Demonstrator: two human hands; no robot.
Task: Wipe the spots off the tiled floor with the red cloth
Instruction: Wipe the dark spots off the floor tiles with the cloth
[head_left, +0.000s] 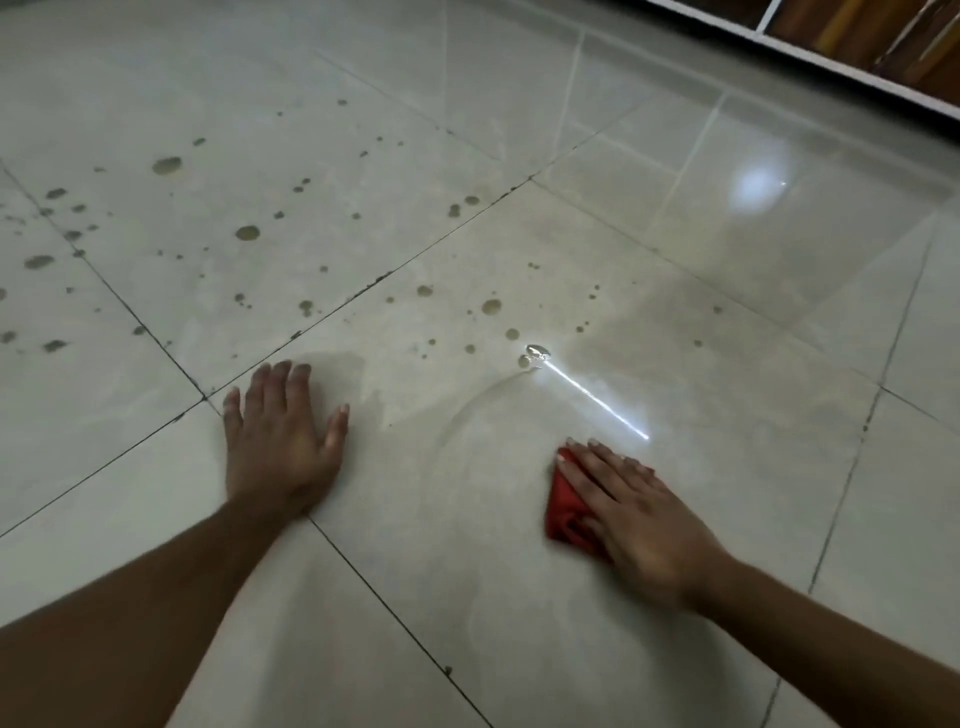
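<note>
Hands in view: two. Left hand (283, 441) at 8 o'clock of frame centre, right hand (636, 512) at 4 o'clock.

Red cloth (566, 506): one, under the right hand.

Spots (248, 233) on the tiled floor (519, 597): too many for an exact count, several dozen, mostly small, with roughly eight larger blots. They are concentrated from 9 to 12 o'clock.

Bright wet droplets (537, 352): two, just right of centre.

Light streak (592, 400): one, running toward 4 o'clock from the droplets.

Round glare patch (756, 184): one, at 2 o'clock.

White skirting (831, 70): one, at 1 o'clock.
</note>
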